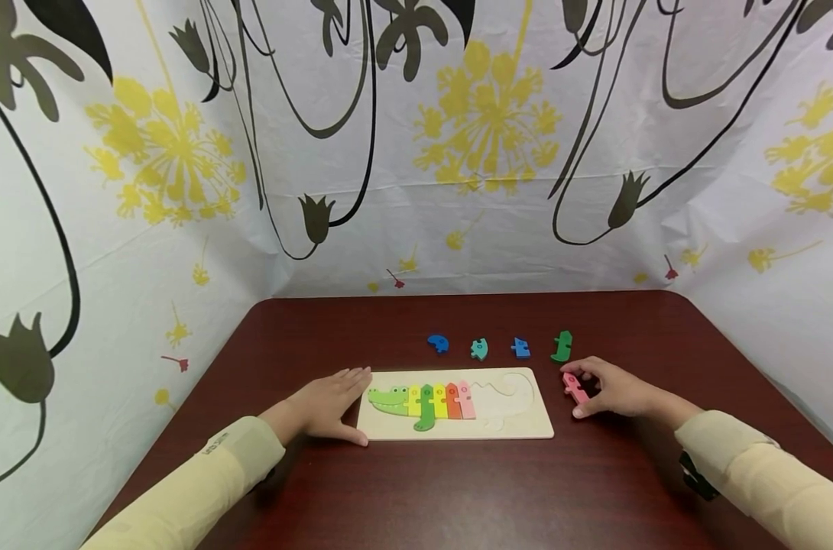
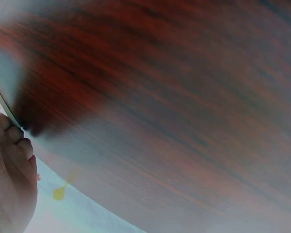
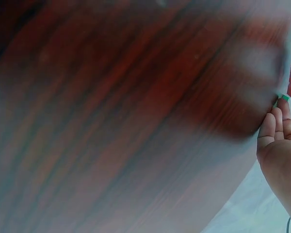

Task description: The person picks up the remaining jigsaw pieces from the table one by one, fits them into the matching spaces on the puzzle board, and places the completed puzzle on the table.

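Nearest the camera, two cream sleeves reach in over the dark red-brown wooden surface (image 1: 458,496). The left hand (image 1: 327,405) lies flat with its fingers straight, its grip released, pressed against the left edge of the pale wooden puzzle board (image 1: 526,428); in the left wrist view only its fingers (image 2: 12,160) show, lying on the wood beside the board's corner.

The right hand (image 1: 612,389) rests on the surface just to the right of the board, its fingers curled round a pink puzzle piece (image 1: 575,387), so this grip is grasping the piece. The piece lies low, at or touching the surface, just beside the board's right edge. The right wrist view shows the curled fingers (image 3: 274,128) and a blurred sliver of pink at the frame's edge.

In the board sits a crocodile partly put together: the green head piece (image 1: 389,399) at the left, then yellow, green, yellow, orange and pink slices side by side. The tail end of the cut-out, to the right, is bare wood.

Beyond the board four loose pieces lie in a row, apart from one another: a blue piece (image 1: 439,344), a teal piece (image 1: 479,349), a second blue piece (image 1: 521,348) and a green piece (image 1: 562,346).

Farthest back hangs a white cloth backdrop (image 1: 416,191) printed with yellow flowers and dark stems.
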Demonstrator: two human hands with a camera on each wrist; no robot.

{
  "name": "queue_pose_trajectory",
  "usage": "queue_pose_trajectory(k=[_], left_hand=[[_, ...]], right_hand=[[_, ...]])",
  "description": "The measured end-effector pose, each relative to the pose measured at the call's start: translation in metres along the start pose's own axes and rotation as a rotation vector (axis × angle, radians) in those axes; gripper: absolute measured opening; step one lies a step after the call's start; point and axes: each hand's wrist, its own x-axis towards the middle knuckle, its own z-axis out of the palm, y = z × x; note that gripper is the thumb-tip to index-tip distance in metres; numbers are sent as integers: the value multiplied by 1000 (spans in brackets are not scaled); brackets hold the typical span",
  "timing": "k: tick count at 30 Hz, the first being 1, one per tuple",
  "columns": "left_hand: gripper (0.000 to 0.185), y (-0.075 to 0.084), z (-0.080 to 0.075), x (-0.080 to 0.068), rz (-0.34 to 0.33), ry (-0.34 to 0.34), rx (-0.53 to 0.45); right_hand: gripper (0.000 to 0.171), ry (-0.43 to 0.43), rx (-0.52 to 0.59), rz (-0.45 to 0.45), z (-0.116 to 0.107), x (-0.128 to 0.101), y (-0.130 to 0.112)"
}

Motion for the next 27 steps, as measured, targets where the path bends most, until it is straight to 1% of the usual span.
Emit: queue_pose_trajectory(k=[4,16,20,27], left_hand=[[116,0,1,0,-7,-4,1],[116,0,1,0,-16,-8,6],[117,0,0,0,-17,-10,7],[117,1,0,-1,-18,-11,4]], right_hand=[[76,15,-4,-4,0,1,-2],[76,15,14,-15,-2,6,-8],[75,34,36,-27,-1,7,-12],[74,92,71,-49,4,9,-21]])
